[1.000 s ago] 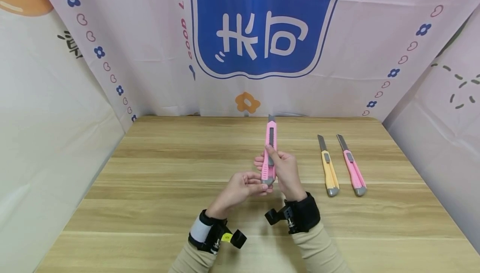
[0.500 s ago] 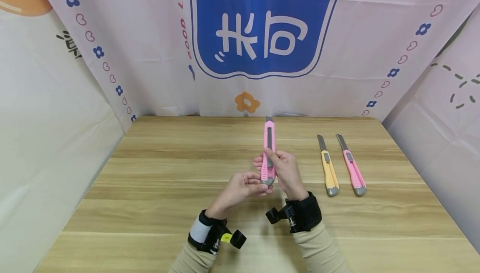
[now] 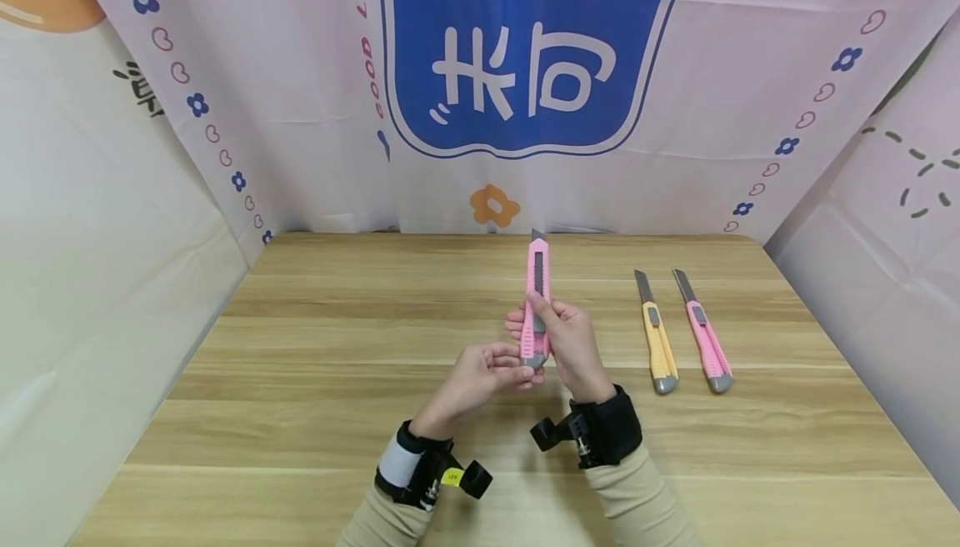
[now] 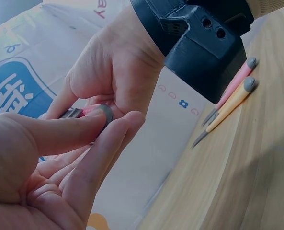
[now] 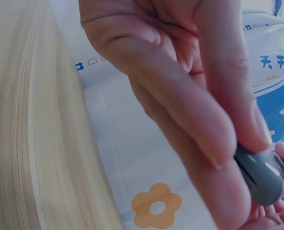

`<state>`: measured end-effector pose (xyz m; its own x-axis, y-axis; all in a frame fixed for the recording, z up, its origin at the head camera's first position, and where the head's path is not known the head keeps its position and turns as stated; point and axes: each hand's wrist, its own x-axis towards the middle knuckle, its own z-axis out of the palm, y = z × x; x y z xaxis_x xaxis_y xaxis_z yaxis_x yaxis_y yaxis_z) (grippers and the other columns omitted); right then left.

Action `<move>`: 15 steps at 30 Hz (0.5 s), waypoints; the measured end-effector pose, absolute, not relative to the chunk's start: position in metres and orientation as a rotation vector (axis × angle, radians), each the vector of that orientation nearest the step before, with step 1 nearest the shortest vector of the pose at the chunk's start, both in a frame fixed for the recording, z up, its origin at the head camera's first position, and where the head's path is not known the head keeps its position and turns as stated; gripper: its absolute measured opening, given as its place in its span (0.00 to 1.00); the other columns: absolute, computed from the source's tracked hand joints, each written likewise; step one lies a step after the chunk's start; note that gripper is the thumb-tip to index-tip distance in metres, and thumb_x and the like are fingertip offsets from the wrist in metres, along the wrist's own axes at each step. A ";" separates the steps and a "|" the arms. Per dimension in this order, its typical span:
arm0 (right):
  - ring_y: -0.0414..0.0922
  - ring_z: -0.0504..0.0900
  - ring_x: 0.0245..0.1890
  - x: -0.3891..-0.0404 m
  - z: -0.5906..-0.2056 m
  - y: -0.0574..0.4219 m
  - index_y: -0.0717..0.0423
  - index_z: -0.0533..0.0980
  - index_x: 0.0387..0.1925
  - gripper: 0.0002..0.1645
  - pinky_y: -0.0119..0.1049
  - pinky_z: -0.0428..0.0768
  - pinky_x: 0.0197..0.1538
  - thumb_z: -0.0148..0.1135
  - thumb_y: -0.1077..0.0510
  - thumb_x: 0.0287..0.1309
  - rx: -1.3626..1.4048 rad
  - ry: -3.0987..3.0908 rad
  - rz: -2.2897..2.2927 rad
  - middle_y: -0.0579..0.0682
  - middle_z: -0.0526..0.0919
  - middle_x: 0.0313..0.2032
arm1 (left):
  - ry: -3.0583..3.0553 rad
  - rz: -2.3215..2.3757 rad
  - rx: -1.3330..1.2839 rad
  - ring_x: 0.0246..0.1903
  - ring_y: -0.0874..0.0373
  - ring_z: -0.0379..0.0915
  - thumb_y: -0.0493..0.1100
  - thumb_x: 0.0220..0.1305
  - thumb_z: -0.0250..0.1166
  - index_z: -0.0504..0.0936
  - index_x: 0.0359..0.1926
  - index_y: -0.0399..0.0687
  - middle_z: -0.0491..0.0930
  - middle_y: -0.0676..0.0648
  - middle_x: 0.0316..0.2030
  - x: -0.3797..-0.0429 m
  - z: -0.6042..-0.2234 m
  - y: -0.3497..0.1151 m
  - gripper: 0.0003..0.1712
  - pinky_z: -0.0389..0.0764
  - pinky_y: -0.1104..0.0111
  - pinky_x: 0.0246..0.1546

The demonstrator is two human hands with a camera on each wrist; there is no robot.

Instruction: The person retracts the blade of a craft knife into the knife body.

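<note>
So the left hand (image 3: 480,376) had the grey butt end of a pink cutter (image 3: 538,272) pinched between thumb and fingers; the right hand (image 3: 576,347) gripped the same cutter further up, thumb on its front, fingers behind; the thing was held up off the wood table (image 3: 337,322), a bit of blade poking out the far end; over to the right lay a yellow cutter (image 3: 662,351) and a second pink one (image 3: 709,347), side by side, blades out.

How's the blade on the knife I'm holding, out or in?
Out a little: the grey blade shows past the front end of the held knife.
</note>
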<state>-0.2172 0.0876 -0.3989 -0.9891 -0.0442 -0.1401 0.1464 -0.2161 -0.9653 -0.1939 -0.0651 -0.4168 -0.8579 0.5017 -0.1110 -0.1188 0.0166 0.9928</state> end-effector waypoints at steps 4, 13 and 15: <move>0.38 0.89 0.31 -0.217 -0.399 0.087 0.68 0.76 0.49 0.28 0.36 0.89 0.44 0.58 0.45 0.65 0.144 1.883 -2.340 0.42 0.89 0.26 | 1.872 1.901 0.370 0.48 0.37 0.82 0.29 0.62 0.60 0.74 0.54 0.23 0.81 0.25 0.47 -0.193 -0.416 -0.065 0.19 0.85 0.60 0.51; 0.38 0.89 0.28 -0.216 -0.399 0.085 0.71 0.76 0.46 0.26 0.33 0.89 0.40 0.56 0.48 0.67 0.100 1.892 -2.381 0.41 0.88 0.24 | 1.862 1.913 0.358 0.44 0.46 0.86 0.28 0.62 0.59 0.74 0.53 0.23 0.81 0.25 0.47 -0.193 -0.415 -0.064 0.18 0.84 0.56 0.53; 0.38 0.89 0.28 -0.216 -0.399 0.086 0.72 0.76 0.47 0.26 0.33 0.89 0.40 0.56 0.48 0.67 0.076 1.886 -2.387 0.41 0.88 0.23 | 1.863 1.912 0.355 0.44 0.46 0.86 0.28 0.62 0.59 0.74 0.53 0.23 0.81 0.25 0.46 -0.192 -0.414 -0.064 0.18 0.84 0.55 0.53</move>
